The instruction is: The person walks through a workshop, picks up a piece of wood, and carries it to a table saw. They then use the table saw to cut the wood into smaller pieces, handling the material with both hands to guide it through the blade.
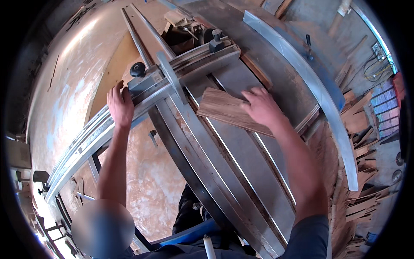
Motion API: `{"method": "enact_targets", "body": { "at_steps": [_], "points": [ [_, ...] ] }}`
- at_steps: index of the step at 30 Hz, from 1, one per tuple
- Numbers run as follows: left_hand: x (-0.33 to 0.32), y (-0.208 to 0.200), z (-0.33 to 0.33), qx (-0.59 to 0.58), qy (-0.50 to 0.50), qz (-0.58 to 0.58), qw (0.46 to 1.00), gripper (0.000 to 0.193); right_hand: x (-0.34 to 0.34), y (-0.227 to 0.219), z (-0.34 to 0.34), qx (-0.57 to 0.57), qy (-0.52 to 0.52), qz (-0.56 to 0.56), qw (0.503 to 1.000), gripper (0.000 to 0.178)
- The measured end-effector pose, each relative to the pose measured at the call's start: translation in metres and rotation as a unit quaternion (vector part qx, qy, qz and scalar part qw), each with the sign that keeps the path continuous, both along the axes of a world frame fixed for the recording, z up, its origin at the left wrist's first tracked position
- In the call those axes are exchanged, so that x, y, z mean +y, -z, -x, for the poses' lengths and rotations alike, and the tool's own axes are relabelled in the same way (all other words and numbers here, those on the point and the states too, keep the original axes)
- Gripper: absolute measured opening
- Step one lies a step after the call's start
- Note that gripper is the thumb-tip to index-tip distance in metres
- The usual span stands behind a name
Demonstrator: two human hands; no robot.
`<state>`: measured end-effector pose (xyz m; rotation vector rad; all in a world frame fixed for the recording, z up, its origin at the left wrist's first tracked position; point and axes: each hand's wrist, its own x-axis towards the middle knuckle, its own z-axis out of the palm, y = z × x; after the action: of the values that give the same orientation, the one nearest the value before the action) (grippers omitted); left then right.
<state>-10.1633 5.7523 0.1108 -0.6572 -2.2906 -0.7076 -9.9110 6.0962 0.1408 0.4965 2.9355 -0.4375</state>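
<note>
A brown wood-grained board (225, 105) lies at a slant on the grey metal saw table (241, 159), just in front of the crosscut fence. My right hand (262, 107) holds the board at its right part, thumb on its upper face and fingers near its far edge. Over the long metal fence (151, 96) to the left, my left hand (120, 105) has its fingers curled. Right beside those fingers is a stop block with a round black knob (137, 69). A flat metal flip arm (171, 77) crosses the fence between my hands.
A long curved-looking metal rail (310, 77) runs along the right side. Beyond the fence sit a black clamp knob (216, 41) and wood offcuts (177, 18). Scrap wood (366, 181) is piled at the far right. A blue frame bar (189, 233) crosses near my body.
</note>
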Motion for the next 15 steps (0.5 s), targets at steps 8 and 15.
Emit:
{"method": "enact_targets", "body": {
  "at_steps": [8,15],
  "points": [
    [0.087,-0.021,-0.110,-0.258,0.155,-0.051,0.952,0.045,-0.019,0.031,-0.028,0.036,-0.110,-0.045,0.992,0.064],
    [0.110,-0.037,-0.106,-0.272,0.065,-0.052,0.959,0.028,-0.006,0.022,0.004,0.018,-0.208,-0.021,0.978,0.057]
  ]
}}
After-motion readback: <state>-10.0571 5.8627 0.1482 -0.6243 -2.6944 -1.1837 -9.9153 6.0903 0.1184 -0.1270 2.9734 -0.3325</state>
